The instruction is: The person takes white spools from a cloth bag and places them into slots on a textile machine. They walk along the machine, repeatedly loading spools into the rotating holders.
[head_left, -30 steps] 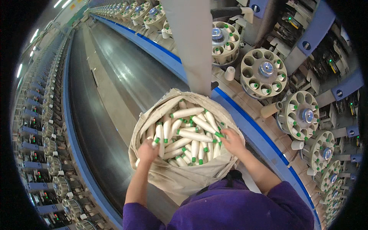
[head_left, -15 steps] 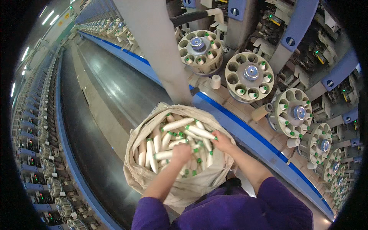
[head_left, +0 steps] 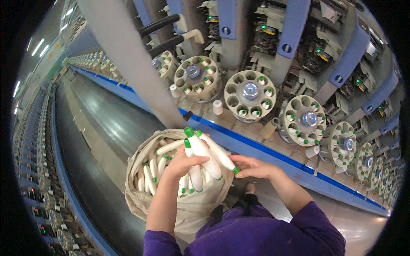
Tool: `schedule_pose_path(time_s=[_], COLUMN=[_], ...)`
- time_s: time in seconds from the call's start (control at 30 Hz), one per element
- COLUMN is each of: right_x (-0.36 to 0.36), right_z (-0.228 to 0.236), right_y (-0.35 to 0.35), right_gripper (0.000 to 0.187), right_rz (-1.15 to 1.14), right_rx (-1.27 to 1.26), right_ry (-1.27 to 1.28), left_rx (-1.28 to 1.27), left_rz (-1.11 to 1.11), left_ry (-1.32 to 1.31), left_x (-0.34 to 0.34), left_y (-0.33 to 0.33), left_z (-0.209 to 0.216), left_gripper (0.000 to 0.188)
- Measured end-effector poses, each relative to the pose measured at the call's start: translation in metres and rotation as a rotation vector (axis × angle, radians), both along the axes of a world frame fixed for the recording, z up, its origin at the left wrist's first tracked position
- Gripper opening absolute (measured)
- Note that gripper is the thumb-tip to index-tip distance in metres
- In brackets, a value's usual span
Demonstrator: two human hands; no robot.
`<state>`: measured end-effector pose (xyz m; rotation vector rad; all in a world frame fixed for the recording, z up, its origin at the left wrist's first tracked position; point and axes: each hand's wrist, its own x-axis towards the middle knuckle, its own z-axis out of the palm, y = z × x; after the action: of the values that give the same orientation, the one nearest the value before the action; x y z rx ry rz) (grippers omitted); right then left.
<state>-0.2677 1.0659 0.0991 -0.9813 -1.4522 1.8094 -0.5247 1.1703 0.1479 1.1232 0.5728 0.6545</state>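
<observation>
My left hand (head_left: 181, 163) is closed around a small bunch of white yarn bobbins (head_left: 201, 152) with green tips, lifted above the sack. The thumb lies across the front of the bunch. Closed on the green lower end of the bunch's rightmost bobbin (head_left: 220, 154) are the fingers of my right hand (head_left: 254, 167). Below them stands a cream cloth sack (head_left: 136, 204) with a rolled rim, filled with more such bobbins (head_left: 147, 173) lying at mixed angles. My left hand and the bunch hide part of its contents.
A winding machine runs along the right, with round bobbin magazines (head_left: 250, 90) partly filled with bobbins. A blue rail (head_left: 273, 150) edges it. A white cone (head_left: 218, 107) and a tan tube (head_left: 269, 128) stand on its ledge. A grey post (head_left: 141, 64) rises beside the sack.
Both hands have come up out of the sack. My left hand now holds several bobbins in a bunch, raised above the rest. The view has shifted toward the machine.
</observation>
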Motion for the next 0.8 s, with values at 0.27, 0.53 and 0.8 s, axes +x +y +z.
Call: schedule_pose_path(time_s=[0.27, 0.53, 0.8], right_x=[0.042, 0.233, 0.151], right_z=[0.009, -0.008, 0.024], right_y=[0.0, -0.103, -0.021], right_gripper=[0.041, 0.034, 0.05], right_rz=[-0.164, -0.577, -0.653], right_rx=[-0.149, -0.432, 0.282], right_ry=[0.024, -1.22, -0.204], left_rx=[0.008, -0.131, -0.125], left_rz=[0.136, 0.338, 0.273], left_ry=[0.041, -0.084, -0.127], left_x=[0.059, 0.085, 0.131], left_y=[0.008, 0.016, 0.003], left_z=[-0.012, -0.03, -0.012], left_gripper=[0.052, 0.05, 0.05])
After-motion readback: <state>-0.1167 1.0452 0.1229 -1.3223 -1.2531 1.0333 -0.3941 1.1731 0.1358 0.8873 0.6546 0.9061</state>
